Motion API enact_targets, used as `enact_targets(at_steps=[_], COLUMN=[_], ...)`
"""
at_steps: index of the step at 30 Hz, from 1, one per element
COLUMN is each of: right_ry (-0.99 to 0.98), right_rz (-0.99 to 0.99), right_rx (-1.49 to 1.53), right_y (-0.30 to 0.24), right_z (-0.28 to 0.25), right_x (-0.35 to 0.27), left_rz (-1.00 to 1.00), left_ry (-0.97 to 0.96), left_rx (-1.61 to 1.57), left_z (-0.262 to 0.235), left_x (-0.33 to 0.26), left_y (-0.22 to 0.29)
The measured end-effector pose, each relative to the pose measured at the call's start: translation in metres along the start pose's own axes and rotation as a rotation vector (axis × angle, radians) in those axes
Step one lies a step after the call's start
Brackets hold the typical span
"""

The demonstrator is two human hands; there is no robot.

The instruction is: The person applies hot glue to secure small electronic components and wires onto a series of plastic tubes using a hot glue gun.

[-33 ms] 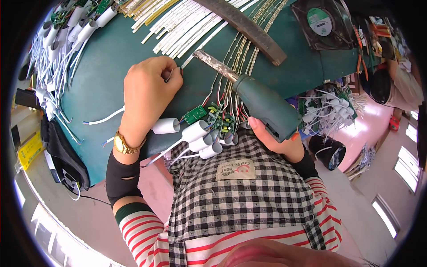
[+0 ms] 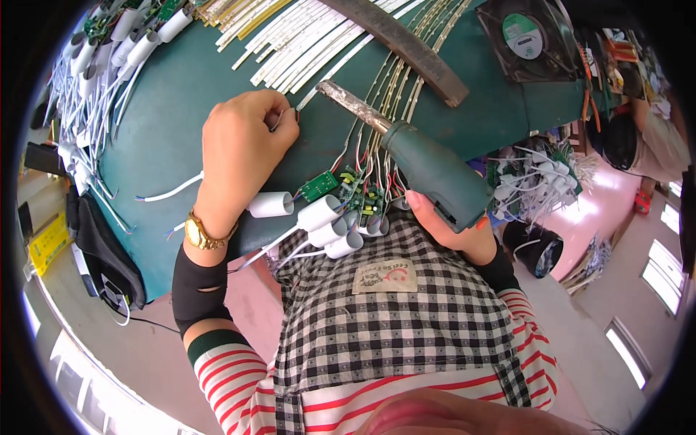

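My left hand (image 2: 250, 141) is closed in a pinch beside the near end of a narrow white LED strip (image 2: 310, 96). A thin wire shows between its fingers. My right hand (image 2: 453, 232) grips a soldering iron (image 2: 438, 174) by its dark green handle, partly hidden behind it. The iron's worn metal tip (image 2: 326, 88) points up and left, close to that strip. Between my hands, at the table's near edge, lie green circuit boards (image 2: 362, 197) and several white plastic sleeves (image 2: 319, 214). Red and white wires run from the boards to several finished-looking strips (image 2: 395, 76).
A dark metal bar (image 2: 406, 43) lies across the strips. Loose white strips (image 2: 304, 47) fan out at the back. White sleeves with cables (image 2: 87, 72) are heaped at far left. A black fan (image 2: 525, 40) stands back right, above a pile of boards and cables (image 2: 536, 177).
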State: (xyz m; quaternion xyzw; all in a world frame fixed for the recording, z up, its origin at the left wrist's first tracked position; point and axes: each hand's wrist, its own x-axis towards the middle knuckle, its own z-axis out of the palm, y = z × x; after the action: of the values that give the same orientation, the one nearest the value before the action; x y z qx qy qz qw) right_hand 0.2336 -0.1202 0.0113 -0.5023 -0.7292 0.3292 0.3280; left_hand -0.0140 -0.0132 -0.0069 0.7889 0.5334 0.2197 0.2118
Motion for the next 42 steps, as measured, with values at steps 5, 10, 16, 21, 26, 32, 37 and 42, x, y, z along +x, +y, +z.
enact_targets(at_steps=[5, 10, 16, 21, 26, 32, 37, 42], right_ry=[0.032, 0.011, -0.050, -0.065, 0.007, -0.001, -0.018, 0.013], right_rz=[0.020, 0.137, -0.025, 0.021, 0.110, 0.212, 0.211, 0.234], right_rx=[0.066, 0.182, 0.170, 0.216, 0.219, 0.292, 0.263, 0.307], right_y=[-0.003, -0.002, 0.006, 0.005, -0.001, -0.008, -0.009, -0.014], right_z=[-0.001, 0.004, 0.007, 0.005, 0.009, 0.010, 0.009, 0.011], right_x=[0.001, -0.015, -0.014, -0.014, -0.009, -0.008, -0.005, 0.000], left_rz=[0.044, 0.049, 0.086, 0.103, 0.036, -0.135, -0.091, -0.086], left_ry=[0.015, 0.014, 0.011, 0.017, 0.005, -0.004, -0.008, -0.005], left_rx=[-0.003, -0.015, 0.016, 0.008, -0.017, -0.062, -0.058, -0.041], left_z=[0.004, 0.004, 0.003, 0.003, 0.002, 0.000, 0.002, 0.003], left_x=[0.001, 0.002, 0.001, 0.001, 0.002, 0.004, 0.002, 0.003], left_y=[-0.006, -0.004, -0.003, -0.005, -0.005, 0.000, -0.003, -0.003])
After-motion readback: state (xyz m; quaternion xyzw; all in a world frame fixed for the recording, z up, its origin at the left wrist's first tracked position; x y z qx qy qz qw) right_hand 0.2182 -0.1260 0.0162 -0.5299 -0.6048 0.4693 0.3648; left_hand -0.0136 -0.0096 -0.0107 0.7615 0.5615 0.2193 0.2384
